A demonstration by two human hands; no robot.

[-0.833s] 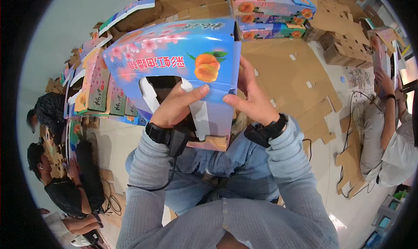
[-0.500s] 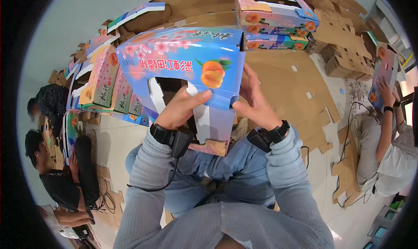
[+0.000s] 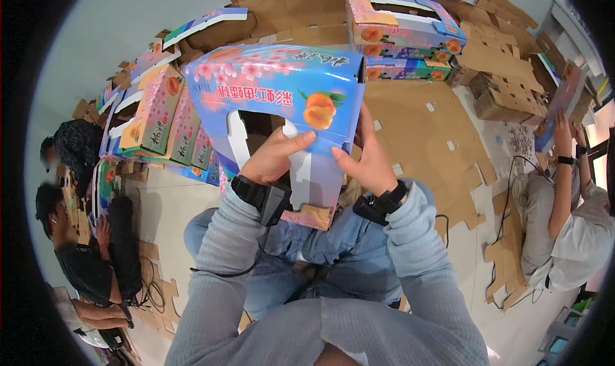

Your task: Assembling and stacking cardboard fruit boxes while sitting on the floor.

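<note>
A blue and pink cardboard fruit box [image 3: 256, 84], printed with peaches and blossoms, is held tilted above my lap. Its top has a large cut-out window, with a white flap folded beside it. My left hand [image 3: 272, 158] grips the box at the window's edge, thumb lying on the printed panel and fingers hidden inside the opening. At the right end my right hand [image 3: 368, 154] holds the box, thumb on the near corner and fingers along the end wall.
Stacked fruit boxes [image 3: 403, 30] stand at the far right, more boxes [image 3: 154, 113] at the left. Flat cardboard sheets [image 3: 423, 129] cover the floor, and folded cardboard [image 3: 506, 100] is piled at right. People [image 3: 83, 263] sit at left, another person [image 3: 576, 231] at right.
The box has shifted slightly right and down in the view. My right thumb has moved left onto its corner. The person at right has raised a box panel.
</note>
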